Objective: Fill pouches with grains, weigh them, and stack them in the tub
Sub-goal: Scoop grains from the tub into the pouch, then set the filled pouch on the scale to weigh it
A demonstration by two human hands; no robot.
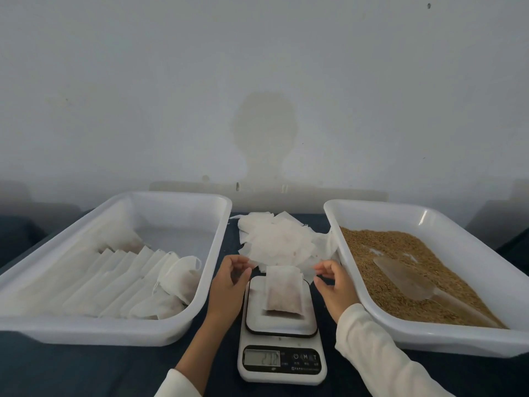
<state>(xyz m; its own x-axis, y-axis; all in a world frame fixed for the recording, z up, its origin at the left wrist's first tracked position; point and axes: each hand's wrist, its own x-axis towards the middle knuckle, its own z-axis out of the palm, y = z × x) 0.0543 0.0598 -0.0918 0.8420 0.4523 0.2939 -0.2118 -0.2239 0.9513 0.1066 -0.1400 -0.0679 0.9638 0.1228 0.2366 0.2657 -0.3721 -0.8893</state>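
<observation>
Dim, flat, bluish indoor light, apparently from behind the person: a soft head-shaped shadow [264, 133] falls on the wall [114, 81]. Small glare streak on the right tub [423, 216]. Overall soft and hazy, wide-angle bending at edges, scale display [262, 358] digits hard to read

Scale [282, 325] hemmed between two tubs [183, 325]

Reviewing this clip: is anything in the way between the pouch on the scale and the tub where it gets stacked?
Nothing visible blocks it. The filled pouch lies on the scale; the left hand hovers between it and the tub, whose near right wall is the only thing to lift over.
</observation>
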